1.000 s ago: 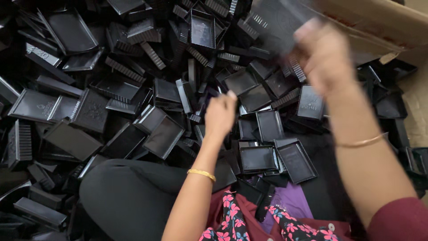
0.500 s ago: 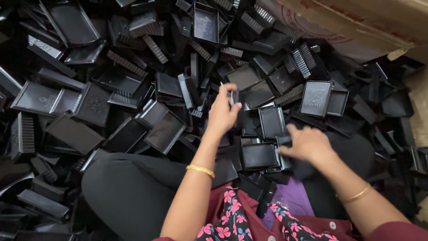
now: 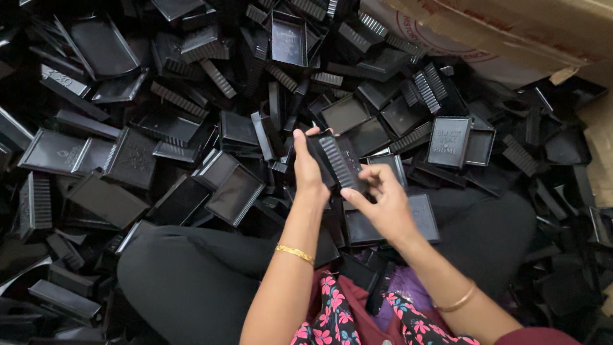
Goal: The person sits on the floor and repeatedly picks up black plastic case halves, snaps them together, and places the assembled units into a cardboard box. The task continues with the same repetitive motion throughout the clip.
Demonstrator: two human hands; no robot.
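L hand (image 3: 308, 167) is curled round the left edge of a black ribbed plastic piece (image 3: 338, 161), thumb up top, fingers wrapped behind it. R hand (image 3: 382, 204) comes in from the lower right and pinches the same piece at its lower end w/ thumb and forefinger, other fingers folded loosely beneath. So both hands grip one piece, held up above the lap, roughly mid-frame, tilted w/ its ribbed face toward the camera.

Under and around: a deep heap of black plastic trays (image 3: 159, 147) and ribbed lids, lying every which way (some face up, some on edge, many overlapping). A flat tray (image 3: 386, 220) lies just below the R hand, near the knee. Person sits w/ legs in black trousers (image 3: 191, 275), heap pressing against both knees. Gold bangle (image 3: 295, 253) on the L wrist, another bangle (image 3: 456, 300) on the R. Cardboard box (image 3: 511, 32) at top right, its flap over the heap's edge.
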